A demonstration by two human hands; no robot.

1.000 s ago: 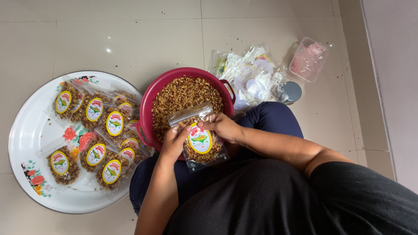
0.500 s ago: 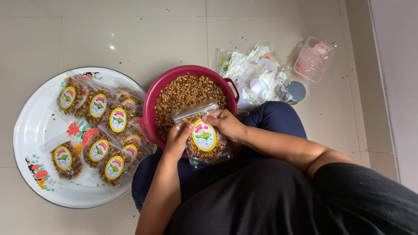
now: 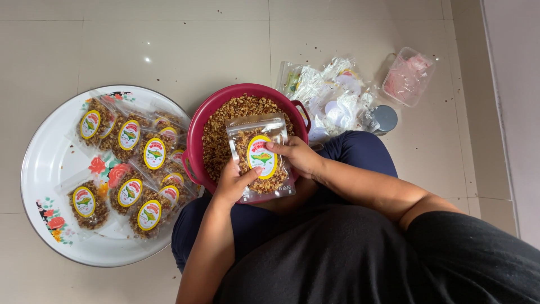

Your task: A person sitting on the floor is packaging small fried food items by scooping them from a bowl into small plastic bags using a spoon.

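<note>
pouch (image 3: 260, 159) over bowl rim (image 3: 193, 133), tray (image 3: 39, 169) beside

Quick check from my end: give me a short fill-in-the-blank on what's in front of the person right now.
1. Both the left hand and the right hand hold one clear ____ of snack mix with an oval label.
2. The pouch is held over a ____ basin of loose mix.
3. The filled pouches lie on a round white ____ with a flower pattern.

Missing words: pouch; red; tray
</note>
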